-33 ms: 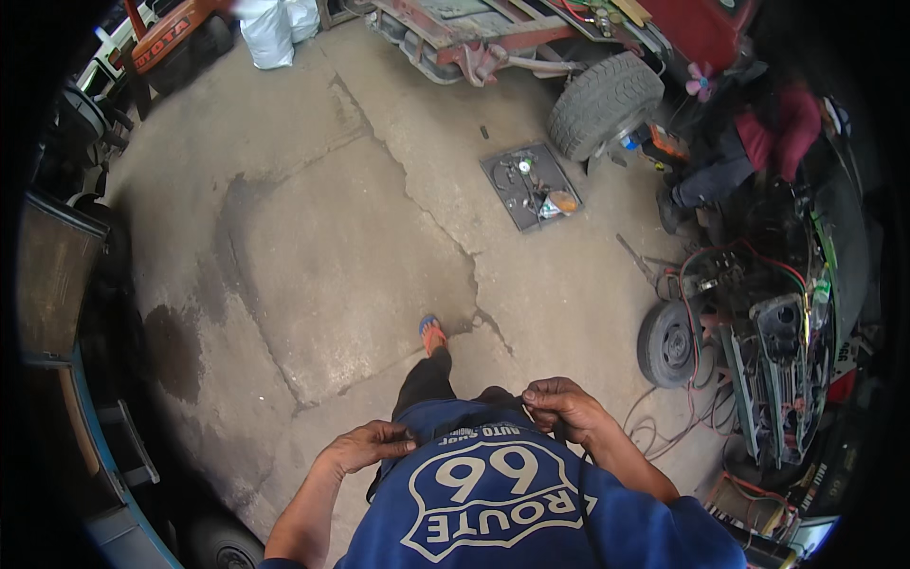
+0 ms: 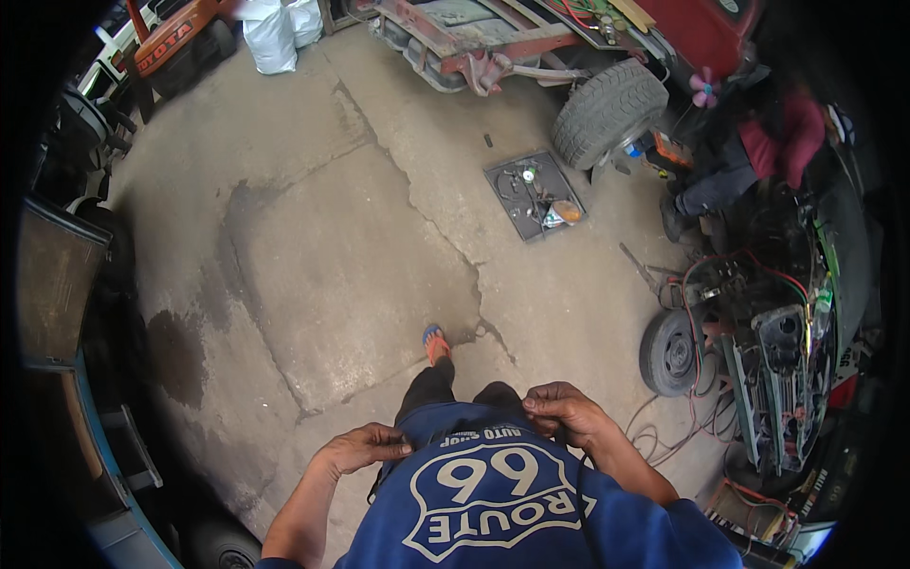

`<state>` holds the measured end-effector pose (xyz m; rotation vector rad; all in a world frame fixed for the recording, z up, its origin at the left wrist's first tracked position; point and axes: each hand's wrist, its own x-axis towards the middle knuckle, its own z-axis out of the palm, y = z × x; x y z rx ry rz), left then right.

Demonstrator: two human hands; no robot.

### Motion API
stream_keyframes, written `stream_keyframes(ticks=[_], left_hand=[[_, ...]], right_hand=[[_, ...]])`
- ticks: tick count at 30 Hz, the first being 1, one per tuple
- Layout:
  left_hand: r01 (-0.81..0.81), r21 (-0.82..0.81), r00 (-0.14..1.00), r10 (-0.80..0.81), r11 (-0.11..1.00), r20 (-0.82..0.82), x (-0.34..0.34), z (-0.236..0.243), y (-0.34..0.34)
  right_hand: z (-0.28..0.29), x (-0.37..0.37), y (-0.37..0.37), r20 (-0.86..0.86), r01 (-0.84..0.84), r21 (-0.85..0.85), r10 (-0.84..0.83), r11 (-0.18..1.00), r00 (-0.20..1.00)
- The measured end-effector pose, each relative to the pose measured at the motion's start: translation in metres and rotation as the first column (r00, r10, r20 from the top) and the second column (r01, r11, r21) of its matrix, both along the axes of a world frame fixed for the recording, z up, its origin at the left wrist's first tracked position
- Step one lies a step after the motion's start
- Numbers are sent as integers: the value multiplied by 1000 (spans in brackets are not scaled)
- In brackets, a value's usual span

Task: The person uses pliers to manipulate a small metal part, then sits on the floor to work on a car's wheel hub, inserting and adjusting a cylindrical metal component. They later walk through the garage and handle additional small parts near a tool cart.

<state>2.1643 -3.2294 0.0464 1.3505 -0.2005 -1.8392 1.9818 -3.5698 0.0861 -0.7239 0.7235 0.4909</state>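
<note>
A blue shirt with white lettering covers my front. My left hand is at the left side of its hem, fingers closed on the cloth edge. My right hand is at the opposite side, thumb and fingers pinched together at the hem; what lies inside the pinch is partly hidden. A thin black cord runs down over the shirt below my right hand. Past the hem show dark trousers and one foot in an orange and blue sandal.
On the concrete floor lies a black tray of small parts, beside a tyre on a red vehicle frame. To the right, a person bends near a loose wheel, hoses and car parts. An orange forklift stands far left.
The view has shifted slightly, so the floor and tray sit a little lower and further right. Both hands stay at the shirt hem with hardly any movement.
</note>
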Motion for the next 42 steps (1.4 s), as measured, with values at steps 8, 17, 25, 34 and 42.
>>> stream_keyframes(ticks=[8,17,25,34,42], left_hand=[[-320,-195,947,316,927,-54,213,53,-144],[-823,-85,567,818,561,-92,403,-15,-326],[-800,-127,593,805,586,-28,594,-30,-433],[-296,-24,936,295,955,191,805,-8,-529],[-219,36,947,204,975,246,920,-17,-624]], right_hand=[[97,191,-144,299,-123,-607,368,785,880],[-14,497,-280,158,-462,-654,705,600,692],[-20,711,-336,166,-368,-739,682,564,712],[-28,893,-406,245,127,-959,513,254,823],[-50,986,-505,250,198,-968,559,153,790]])
